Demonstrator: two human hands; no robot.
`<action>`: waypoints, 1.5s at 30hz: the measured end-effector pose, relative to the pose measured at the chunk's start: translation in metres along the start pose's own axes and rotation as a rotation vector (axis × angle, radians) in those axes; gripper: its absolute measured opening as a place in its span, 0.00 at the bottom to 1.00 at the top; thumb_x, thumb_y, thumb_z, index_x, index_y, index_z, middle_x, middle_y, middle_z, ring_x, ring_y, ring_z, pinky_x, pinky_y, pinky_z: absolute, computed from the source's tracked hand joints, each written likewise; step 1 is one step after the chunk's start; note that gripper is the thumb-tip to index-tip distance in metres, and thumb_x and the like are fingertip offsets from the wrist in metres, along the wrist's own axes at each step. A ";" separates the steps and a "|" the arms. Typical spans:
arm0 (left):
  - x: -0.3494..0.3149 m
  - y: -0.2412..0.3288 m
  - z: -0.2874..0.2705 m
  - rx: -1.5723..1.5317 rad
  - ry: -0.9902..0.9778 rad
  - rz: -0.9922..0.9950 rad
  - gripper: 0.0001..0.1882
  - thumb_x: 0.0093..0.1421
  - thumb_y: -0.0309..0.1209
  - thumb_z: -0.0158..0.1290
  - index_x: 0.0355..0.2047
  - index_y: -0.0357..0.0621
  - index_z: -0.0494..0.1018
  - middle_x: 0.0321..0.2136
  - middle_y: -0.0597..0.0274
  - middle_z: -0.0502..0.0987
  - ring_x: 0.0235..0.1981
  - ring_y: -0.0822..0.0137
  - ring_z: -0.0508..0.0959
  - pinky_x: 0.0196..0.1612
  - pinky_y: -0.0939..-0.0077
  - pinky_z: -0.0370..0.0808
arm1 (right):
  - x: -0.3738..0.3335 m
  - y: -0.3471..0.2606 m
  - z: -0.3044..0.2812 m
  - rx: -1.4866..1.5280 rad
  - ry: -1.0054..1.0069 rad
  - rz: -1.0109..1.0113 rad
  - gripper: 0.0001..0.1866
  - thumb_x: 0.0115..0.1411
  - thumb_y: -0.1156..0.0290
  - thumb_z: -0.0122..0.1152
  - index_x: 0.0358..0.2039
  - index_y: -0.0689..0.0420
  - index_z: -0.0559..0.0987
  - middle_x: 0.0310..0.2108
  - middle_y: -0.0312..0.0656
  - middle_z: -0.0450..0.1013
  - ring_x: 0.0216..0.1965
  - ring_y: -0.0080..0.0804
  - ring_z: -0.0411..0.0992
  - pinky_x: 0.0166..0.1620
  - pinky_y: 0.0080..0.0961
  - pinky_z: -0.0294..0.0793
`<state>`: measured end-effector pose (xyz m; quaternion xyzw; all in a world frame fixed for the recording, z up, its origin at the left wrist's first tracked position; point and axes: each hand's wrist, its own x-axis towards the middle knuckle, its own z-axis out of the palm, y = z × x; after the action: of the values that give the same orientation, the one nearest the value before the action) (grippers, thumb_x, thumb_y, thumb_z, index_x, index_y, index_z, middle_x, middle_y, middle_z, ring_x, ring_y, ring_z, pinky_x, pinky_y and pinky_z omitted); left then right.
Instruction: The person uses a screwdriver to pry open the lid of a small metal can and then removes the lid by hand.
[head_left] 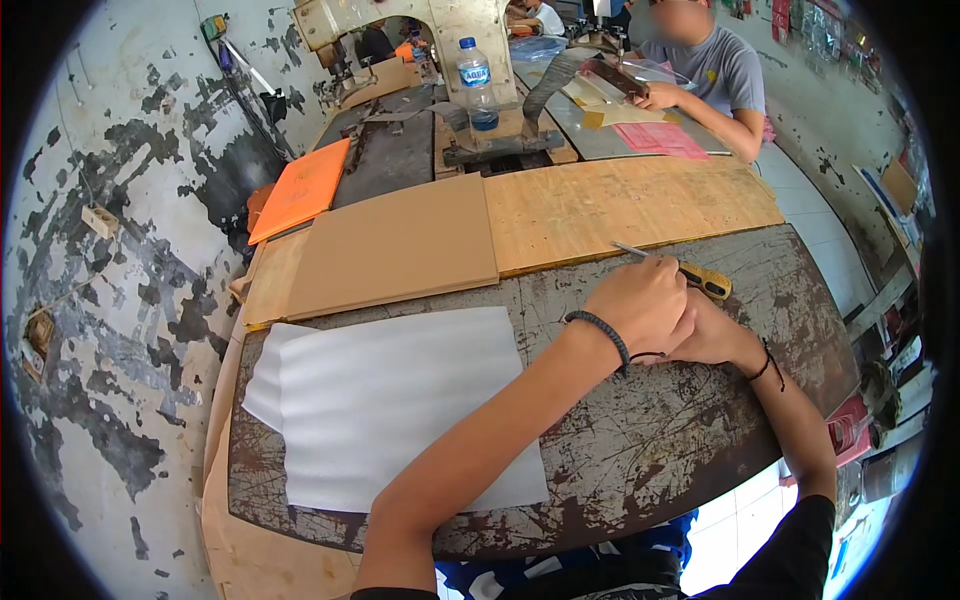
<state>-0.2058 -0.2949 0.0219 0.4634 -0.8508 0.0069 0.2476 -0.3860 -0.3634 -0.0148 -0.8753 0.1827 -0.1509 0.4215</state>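
Wall [110, 350] with flaking pale paint and grey patches fills the far left. Next to it, an orange sheet [300, 195] lies slanted near the back of the work surface. Right of that, brown cardboard [400, 245] lies flat, partly on a pale wooden board [640, 205] that runs across behind the dark, scratched table [640, 450]. In front of the cardboard, a white sheet [400, 390] lies on the table, rippled and folded over along its left edge; the person's left forearm crosses above its lower right part. Farther back, a clear bottle [480, 95] with a blue cap stands upright at the foot of a cream-coloured machine [465, 40].

Over the table's right half, the left hand [640, 305], with a dark braided band at its wrist, is closed with fingers curled, against the right hand [712, 328], which wears a thin dark cord. A tool's metal shaft [630, 249] shows left of the knuckles and a yellow-and-black handle [706, 281] to their right, roughly in line, near the board's front edge. The overlapping hands hide which one grips it, if either. Behind, at upper right, a co-worker in a grey shirt [735, 75] sits beside pink sheets [662, 139].
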 end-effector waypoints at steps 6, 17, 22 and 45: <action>0.003 -0.006 0.028 -0.062 0.216 0.045 0.15 0.57 0.36 0.52 0.28 0.32 0.75 0.29 0.47 0.75 0.34 0.51 0.77 0.43 0.58 0.76 | 0.002 -0.018 0.004 0.040 0.060 -0.003 0.21 0.47 0.70 0.80 0.39 0.61 0.80 0.39 0.42 0.80 0.41 0.31 0.77 0.44 0.29 0.77; 0.000 -0.010 0.029 -0.138 0.241 0.076 0.12 0.52 0.35 0.53 0.22 0.35 0.71 0.22 0.49 0.71 0.30 0.48 0.74 0.39 0.56 0.73 | 0.004 -0.007 0.012 -0.013 0.105 -0.101 0.18 0.47 0.72 0.74 0.38 0.62 0.79 0.38 0.44 0.79 0.40 0.36 0.78 0.43 0.31 0.77; 0.001 -0.012 0.032 -0.143 0.210 0.038 0.13 0.51 0.36 0.54 0.22 0.36 0.72 0.23 0.49 0.73 0.29 0.49 0.75 0.40 0.58 0.73 | 0.004 -0.004 0.014 0.024 0.091 -0.056 0.18 0.48 0.73 0.75 0.38 0.63 0.79 0.36 0.43 0.79 0.39 0.34 0.78 0.43 0.31 0.77; -0.007 -0.028 0.033 -0.224 0.416 0.442 0.10 0.46 0.31 0.57 0.22 0.39 0.68 0.24 0.54 0.67 0.26 0.52 0.71 0.30 0.61 0.71 | 0.004 0.010 0.013 -0.030 0.114 -0.131 0.18 0.51 0.75 0.65 0.44 0.62 0.78 0.43 0.46 0.78 0.46 0.36 0.77 0.48 0.32 0.76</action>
<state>-0.1947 -0.3135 -0.0162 0.2259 -0.8575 0.0613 0.4581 -0.3794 -0.3626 -0.0302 -0.8817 0.1510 -0.2249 0.3862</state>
